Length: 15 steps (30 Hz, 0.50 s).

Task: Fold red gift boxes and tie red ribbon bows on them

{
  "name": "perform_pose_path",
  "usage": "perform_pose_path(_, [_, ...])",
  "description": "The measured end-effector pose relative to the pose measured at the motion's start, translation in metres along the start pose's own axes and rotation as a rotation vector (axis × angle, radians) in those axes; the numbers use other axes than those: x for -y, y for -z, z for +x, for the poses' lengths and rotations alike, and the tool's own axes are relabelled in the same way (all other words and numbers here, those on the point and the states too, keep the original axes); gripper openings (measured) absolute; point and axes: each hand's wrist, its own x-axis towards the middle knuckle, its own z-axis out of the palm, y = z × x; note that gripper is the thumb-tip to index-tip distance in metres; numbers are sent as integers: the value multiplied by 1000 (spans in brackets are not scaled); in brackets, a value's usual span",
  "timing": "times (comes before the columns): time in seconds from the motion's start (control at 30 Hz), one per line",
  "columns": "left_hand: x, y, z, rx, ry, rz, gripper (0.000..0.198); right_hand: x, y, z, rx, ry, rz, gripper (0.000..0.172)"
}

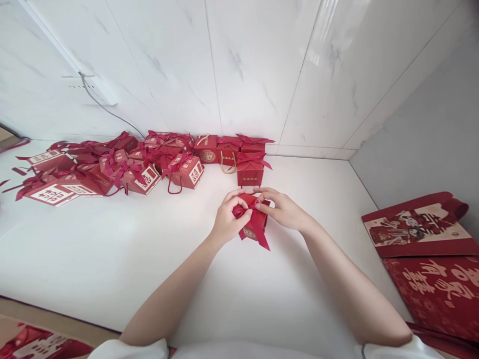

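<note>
A small red gift box (249, 232) stands on the white table in front of me, a dark red ribbon (261, 230) tied across its top with its tails hanging down the front. My left hand (231, 217) pinches the ribbon at the left of the knot, thumb and forefinger together. From the other side my right hand (283, 208) grips the ribbon near the bow, its fingertips at the top of the box. Just behind stands another red box (250, 175) with a ribbon bow.
Several ribboned red boxes (187, 172) stand along the tiled wall, most at the left. A grey cable (108, 110) runs down from a wall socket (95, 90). Large red gift bags (430, 284) lie at the right. More red packaging (41, 344) shows at the lower left.
</note>
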Motion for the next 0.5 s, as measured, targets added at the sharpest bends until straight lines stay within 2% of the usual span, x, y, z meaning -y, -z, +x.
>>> perform_pose_path(0.13, [1,-1,2,-7,-1,23,4,-1,1,-3,-31,43,-13,18])
perform_pose_path(0.33, [-1,-1,3,21,11,57,5,7,10,-6,-39,129,-189,17])
perform_pose_path(0.4, [0,4,4,62,9,22,6,9,12,-7,-31,97,-217,18])
perform_pose_path(0.5, [3,19,9,144,47,-115,9,10,18,-9,21,-9,-117,20])
